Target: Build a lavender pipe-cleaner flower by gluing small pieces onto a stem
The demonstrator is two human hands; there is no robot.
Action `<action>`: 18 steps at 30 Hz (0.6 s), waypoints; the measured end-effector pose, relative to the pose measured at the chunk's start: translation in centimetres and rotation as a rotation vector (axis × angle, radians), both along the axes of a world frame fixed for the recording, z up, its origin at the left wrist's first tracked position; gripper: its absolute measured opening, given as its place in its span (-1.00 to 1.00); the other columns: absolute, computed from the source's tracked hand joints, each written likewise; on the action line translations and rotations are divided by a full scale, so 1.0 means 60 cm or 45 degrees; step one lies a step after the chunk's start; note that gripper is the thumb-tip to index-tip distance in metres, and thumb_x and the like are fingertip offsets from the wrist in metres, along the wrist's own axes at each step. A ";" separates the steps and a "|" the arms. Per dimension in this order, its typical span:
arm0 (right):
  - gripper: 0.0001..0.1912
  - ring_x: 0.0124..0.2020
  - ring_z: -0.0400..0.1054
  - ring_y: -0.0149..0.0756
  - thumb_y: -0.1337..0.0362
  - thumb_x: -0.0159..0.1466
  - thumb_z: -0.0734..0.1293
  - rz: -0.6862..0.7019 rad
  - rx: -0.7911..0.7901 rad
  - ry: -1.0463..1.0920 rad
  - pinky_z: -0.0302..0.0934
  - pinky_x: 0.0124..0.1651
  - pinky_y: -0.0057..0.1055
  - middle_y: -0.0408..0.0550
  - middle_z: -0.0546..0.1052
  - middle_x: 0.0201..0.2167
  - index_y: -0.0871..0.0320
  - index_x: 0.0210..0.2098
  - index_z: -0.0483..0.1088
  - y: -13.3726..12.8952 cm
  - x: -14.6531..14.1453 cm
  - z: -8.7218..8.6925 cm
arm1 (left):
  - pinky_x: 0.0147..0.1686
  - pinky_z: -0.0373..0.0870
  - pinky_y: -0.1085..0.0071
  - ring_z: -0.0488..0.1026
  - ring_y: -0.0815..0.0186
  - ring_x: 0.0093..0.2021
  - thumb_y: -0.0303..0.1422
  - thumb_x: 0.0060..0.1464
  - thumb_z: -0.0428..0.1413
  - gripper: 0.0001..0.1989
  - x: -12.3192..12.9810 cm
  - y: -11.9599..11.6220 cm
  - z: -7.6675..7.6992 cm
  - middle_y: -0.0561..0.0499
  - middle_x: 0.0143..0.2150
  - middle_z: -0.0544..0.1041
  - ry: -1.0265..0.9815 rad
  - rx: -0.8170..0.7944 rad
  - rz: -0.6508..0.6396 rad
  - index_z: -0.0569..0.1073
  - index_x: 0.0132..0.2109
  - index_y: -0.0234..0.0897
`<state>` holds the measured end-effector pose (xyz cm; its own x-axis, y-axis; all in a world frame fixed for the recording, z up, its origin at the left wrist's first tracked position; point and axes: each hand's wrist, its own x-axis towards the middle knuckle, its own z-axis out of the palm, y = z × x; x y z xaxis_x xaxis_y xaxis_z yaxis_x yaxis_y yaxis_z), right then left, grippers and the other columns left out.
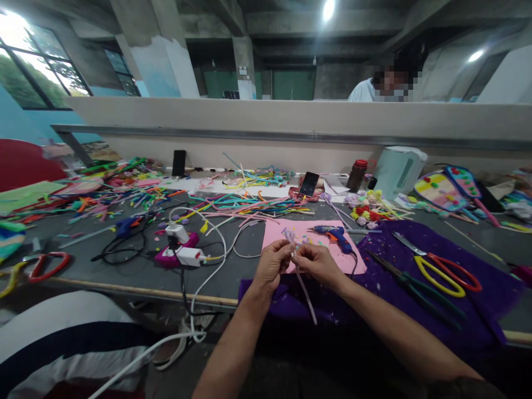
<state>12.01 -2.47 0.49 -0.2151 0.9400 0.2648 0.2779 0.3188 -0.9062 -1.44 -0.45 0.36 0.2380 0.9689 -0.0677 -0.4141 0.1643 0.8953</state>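
Both my hands meet over the near edge of a pink sheet (272,233). Between the fingertips of my left hand (272,263) and my right hand (318,263) is a small pale purple pipe-cleaner piece (290,235). Its long stem (306,296) hangs down below them. The fingers of each hand are pinched on this piece, and its middle is hidden by the fingertips. A blue and orange glue gun (338,235) lies on the pink sheet just beyond my right hand, its nozzle pointing left.
Right, on purple cloth (386,238), lie scissors (446,271) and green-handled pliers (419,288). Left are a power strip (178,255), cables and red-handled scissors (50,266). Behind are pipe cleaners (249,204), a phone (310,184) and a pitcher (401,172). A person (366,90) is beyond the partition.
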 end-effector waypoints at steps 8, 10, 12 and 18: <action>-0.76 -0.72 0.16 -0.54 0.18 0.16 0.25 0.079 -0.044 0.033 0.02 -0.66 -0.58 -0.21 0.34 -0.66 0.21 -0.53 0.29 -0.003 0.001 0.005 | -0.74 -0.10 0.65 0.08 0.64 -0.74 -0.26 -0.18 0.21 -0.74 -0.007 0.011 -0.007 0.19 -0.67 0.23 -0.138 -0.034 -0.116 0.41 -0.39 -0.38; -0.75 -0.73 0.16 -0.54 0.16 0.16 0.24 0.087 -0.049 0.037 0.01 -0.67 -0.58 -0.22 0.34 -0.67 0.21 -0.53 0.29 -0.003 0.001 0.004 | -0.75 -0.09 0.65 0.07 0.64 -0.75 -0.25 -0.17 0.20 -0.73 -0.008 0.013 -0.009 0.20 -0.69 0.23 -0.154 -0.043 -0.145 0.42 -0.37 -0.38; -0.74 -0.73 0.16 -0.54 0.15 0.16 0.24 0.083 -0.040 0.037 0.01 -0.67 -0.58 -0.22 0.34 -0.67 0.20 -0.54 0.30 -0.004 0.001 0.004 | -0.75 -0.08 0.66 0.06 0.63 -0.75 -0.24 -0.17 0.20 -0.73 -0.008 0.014 -0.010 0.20 -0.70 0.22 -0.155 -0.046 -0.167 0.41 -0.37 -0.38; -0.71 -0.73 0.16 -0.53 0.11 0.17 0.23 0.088 -0.040 0.058 0.01 -0.66 -0.58 -0.21 0.35 -0.67 0.19 -0.54 0.29 -0.003 0.002 0.001 | -0.75 -0.06 0.67 0.02 0.63 -0.75 -0.27 -0.13 0.18 -0.76 -0.008 0.015 -0.012 0.20 -0.70 0.21 -0.219 -0.051 -0.200 0.42 -0.34 -0.38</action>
<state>12.13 -2.62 0.56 -0.2679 0.9315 0.2461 0.2145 0.3067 -0.9273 -1.94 0.46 -0.34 0.3973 0.9163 -0.0511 -0.5262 0.2731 0.8053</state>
